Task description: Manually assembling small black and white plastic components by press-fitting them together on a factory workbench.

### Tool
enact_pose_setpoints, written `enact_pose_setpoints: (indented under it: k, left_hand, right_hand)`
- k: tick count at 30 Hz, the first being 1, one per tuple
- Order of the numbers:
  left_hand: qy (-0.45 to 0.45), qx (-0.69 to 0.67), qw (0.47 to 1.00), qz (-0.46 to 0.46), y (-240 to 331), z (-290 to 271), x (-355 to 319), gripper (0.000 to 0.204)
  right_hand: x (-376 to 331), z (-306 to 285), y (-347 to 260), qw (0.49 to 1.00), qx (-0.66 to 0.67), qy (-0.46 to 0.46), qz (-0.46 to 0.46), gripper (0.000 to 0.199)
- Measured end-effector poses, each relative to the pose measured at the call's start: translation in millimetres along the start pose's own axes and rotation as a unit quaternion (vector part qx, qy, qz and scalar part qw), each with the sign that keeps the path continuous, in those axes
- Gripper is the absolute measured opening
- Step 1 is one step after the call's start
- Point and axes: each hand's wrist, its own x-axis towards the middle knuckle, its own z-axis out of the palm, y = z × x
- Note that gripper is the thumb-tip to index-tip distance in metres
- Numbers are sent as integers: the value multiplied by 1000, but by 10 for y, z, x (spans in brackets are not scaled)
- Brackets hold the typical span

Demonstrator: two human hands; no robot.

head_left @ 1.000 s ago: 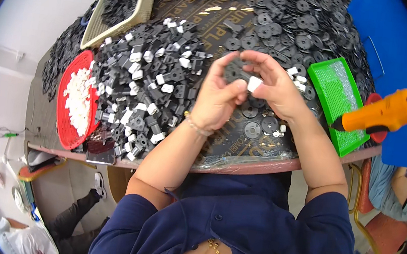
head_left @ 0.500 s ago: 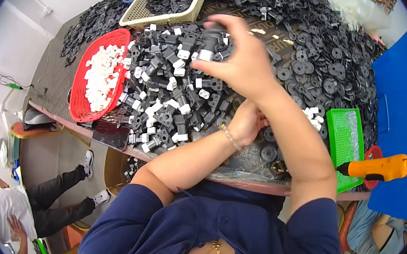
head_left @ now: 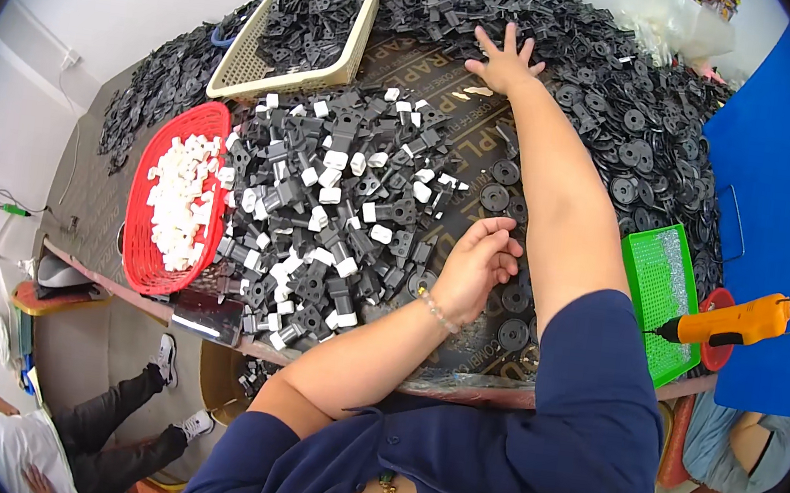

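My right hand (head_left: 507, 67) is stretched far forward, its fingers spread over the near edge of a big heap of black plastic parts (head_left: 451, 9). Nothing shows in its grasp. Closer to me, my left hand (head_left: 472, 270), with a bead bracelet at the wrist, has its fingers curled in; whatever they may hold is hidden. It hovers just right of a pile of black pieces with white caps (head_left: 336, 206). Round black discs (head_left: 494, 197) lie between that pile and my right forearm.
At the left stands a red basket (head_left: 133, 217) of small white caps (head_left: 182, 193). A beige basket (head_left: 367, 24) holds black parts. On the right are a green tray (head_left: 645, 314) with small silvery pieces and an orange power screwdriver (head_left: 737, 320). A phone (head_left: 206, 319) lies at the table's edge.
My right hand has left the white-capped pile, where it held a black piece with a white cap, and now reaches farther out, without it. My left hand, formerly partly behind my right forearm, shows clearly.
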Motion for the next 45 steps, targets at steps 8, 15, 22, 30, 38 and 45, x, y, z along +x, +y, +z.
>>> enact_pose_setpoints:
  k: [8, 15, 22, 30, 38, 45]
  left_hand:
    - [6, -3, 1000, 22, 23, 0, -22, 21]
    - [7, 3, 999, 53, 77, 36, 2, 20]
    - [12, -11, 991, 136, 77, -7, 25, 42]
    - [-47, -43, 993, 97, 80, -10, 66, 28]
    - [26, -29, 996, 75, 63, -13, 38, 21]
    - [-10, 65, 996, 64, -57, 140, -65, 20]
  right_hand:
    - [-413, -89, 48, 986, -76, -119, -84, 47]
    - [-1108, -322, 420, 977, 5, -66, -205, 27]
    - [-2014, -622, 418, 939, 184, 114, -268, 27]
    - [-2847, -888, 406, 901, 337, 13, -272, 29]
    - [-2442, -1047, 178, 882, 432, 67, -173, 44]
    - [-1128, -1042, -1151, 869, 338, 109, -344, 53]
